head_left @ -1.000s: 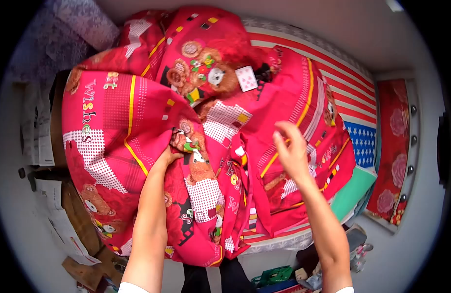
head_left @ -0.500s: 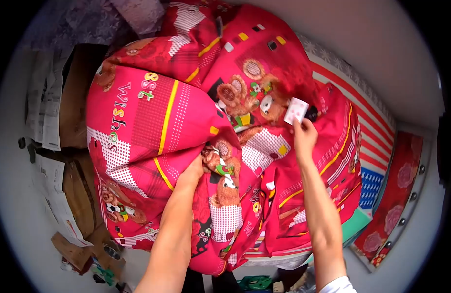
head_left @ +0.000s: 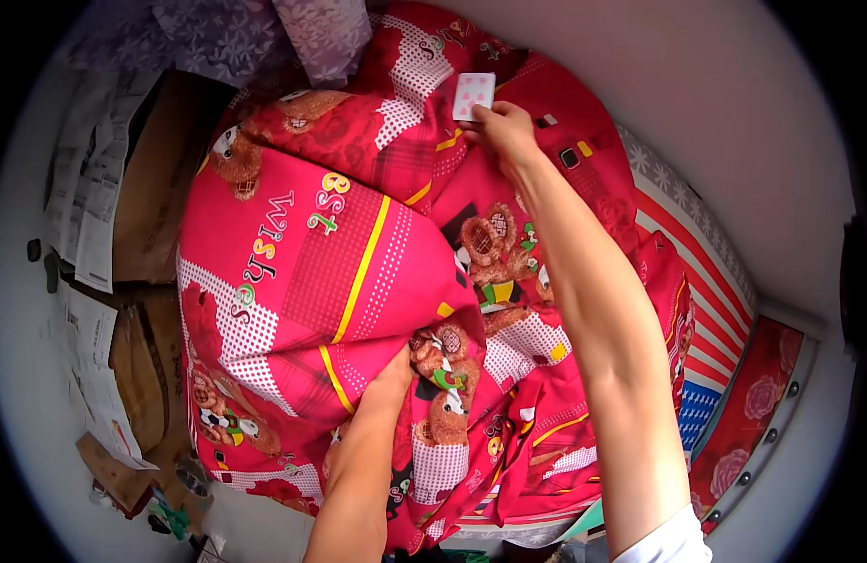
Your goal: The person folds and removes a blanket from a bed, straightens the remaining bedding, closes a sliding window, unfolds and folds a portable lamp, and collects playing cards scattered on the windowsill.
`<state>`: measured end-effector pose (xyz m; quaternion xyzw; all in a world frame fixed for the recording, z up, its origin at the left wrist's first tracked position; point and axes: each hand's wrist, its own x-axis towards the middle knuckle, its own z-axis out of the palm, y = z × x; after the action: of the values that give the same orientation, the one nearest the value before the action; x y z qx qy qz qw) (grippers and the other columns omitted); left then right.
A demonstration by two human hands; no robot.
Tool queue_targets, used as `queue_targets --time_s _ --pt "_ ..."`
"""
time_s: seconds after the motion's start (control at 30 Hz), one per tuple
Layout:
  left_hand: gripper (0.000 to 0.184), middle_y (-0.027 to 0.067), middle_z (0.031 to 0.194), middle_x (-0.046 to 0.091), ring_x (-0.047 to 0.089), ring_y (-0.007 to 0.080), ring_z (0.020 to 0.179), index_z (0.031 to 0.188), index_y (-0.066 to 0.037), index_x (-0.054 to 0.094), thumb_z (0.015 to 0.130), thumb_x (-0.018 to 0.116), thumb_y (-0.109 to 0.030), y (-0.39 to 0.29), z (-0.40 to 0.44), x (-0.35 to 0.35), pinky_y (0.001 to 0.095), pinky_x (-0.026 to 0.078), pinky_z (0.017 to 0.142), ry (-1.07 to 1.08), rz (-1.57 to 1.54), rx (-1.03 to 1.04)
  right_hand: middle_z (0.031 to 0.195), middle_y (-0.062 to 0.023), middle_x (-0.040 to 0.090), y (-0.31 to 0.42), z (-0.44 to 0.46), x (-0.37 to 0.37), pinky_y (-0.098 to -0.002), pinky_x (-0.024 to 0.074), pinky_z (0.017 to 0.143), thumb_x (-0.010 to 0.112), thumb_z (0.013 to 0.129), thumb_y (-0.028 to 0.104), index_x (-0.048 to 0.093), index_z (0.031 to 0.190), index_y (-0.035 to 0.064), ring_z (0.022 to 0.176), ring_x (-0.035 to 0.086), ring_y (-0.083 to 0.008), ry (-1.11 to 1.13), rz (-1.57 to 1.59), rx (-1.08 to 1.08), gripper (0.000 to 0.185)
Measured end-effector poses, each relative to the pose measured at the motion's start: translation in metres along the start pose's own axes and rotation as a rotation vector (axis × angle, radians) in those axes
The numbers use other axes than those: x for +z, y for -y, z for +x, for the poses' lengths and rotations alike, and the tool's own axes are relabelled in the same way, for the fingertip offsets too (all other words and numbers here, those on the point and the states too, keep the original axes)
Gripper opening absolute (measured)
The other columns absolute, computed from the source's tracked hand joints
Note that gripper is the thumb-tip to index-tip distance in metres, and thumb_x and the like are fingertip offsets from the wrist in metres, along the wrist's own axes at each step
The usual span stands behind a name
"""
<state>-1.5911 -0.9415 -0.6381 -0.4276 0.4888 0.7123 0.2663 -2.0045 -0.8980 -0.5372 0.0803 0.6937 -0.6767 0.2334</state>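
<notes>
A red quilt (head_left: 405, 253) with bear prints and the words "est Wishes" lies bunched over the bed. My right hand (head_left: 504, 131) reaches far up over it, its fingers closed on the lower edge of a white playing card (head_left: 474, 96) with pale red marks. Beside the printed bear near the quilt's middle is my left hand (head_left: 396, 371), pressed into a fold. Its fingers are hidden by the cloth, so what they hold does not show.
Cardboard boxes (head_left: 161, 178) with papers stand at the left. Pale purple flowered cloth (head_left: 325, 38) hangs at the top. A striped, starred bedsheet (head_left: 696, 328) shows at the right, beside a red panel with roses (head_left: 757, 399) and the wall.
My right hand has closed on the card, lifted it off the quilt, and carried it up and to the left. My left hand remains at the same fold; the whole view has shifted.
</notes>
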Motion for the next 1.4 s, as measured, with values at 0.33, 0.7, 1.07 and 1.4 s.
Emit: queue_targets --time_s 0.33,0.7,1.07,1.4 --pt "0.052 0.0058 0.113 0.057 0.055 0.0216 0.108 0.121 -0.011 0.05 0.074 0.066 -0.025 0.002 0.016 -0.001 0.0467 0.048 0.091 0.024 0.055 0.041 0.087 -0.0127 0.071 -0.001 -0.1 -0.099 -0.0282 0.0532 0.063 0.066 0.091 0.011 0.052 0.116 -0.002 0.068 0.066 -0.0157 -0.316 -0.302 -0.414 0.032" --pt "0.066 0.0052 0.113 0.056 0.054 0.0202 0.108 0.125 -0.01 0.048 0.064 0.075 -0.015 -0.017 0.006 0.01 0.0429 0.047 0.094 0.034 0.166 0.007 0.091 -0.014 0.069 0.277 -0.24 -0.282 -0.0286 0.0582 0.063 0.056 0.1 0.013 0.057 0.109 -0.0042 0.074 0.069 -0.0179 -0.216 -0.196 -0.342 0.02" --pt "0.083 0.0047 0.113 0.054 0.053 0.0187 0.109 0.128 -0.009 0.046 0.054 0.084 -0.004 -0.013 0.008 0.01 0.0391 0.047 0.097 0.082 0.2 0.074 0.113 -0.0186 0.065 0.285 -0.233 -0.245 -0.0367 0.0575 0.085 0.063 0.098 0.018 0.057 0.124 -0.008 0.103 0.066 -0.0236 -0.168 -0.129 -0.286 0.038" --pt "0.098 0.0045 0.114 0.054 0.052 0.018 0.109 0.132 -0.008 0.044 0.047 0.091 0.004 -0.013 0.006 -0.005 0.0363 0.047 0.099 0.058 0.272 0.072 0.112 -0.0143 0.071 -0.274 -0.59 -0.396 -0.0417 0.0524 0.092 0.084 0.074 0.039 0.066 0.115 -0.0004 0.105 0.067 -0.0293 -0.44 -0.844 0.629 0.06"
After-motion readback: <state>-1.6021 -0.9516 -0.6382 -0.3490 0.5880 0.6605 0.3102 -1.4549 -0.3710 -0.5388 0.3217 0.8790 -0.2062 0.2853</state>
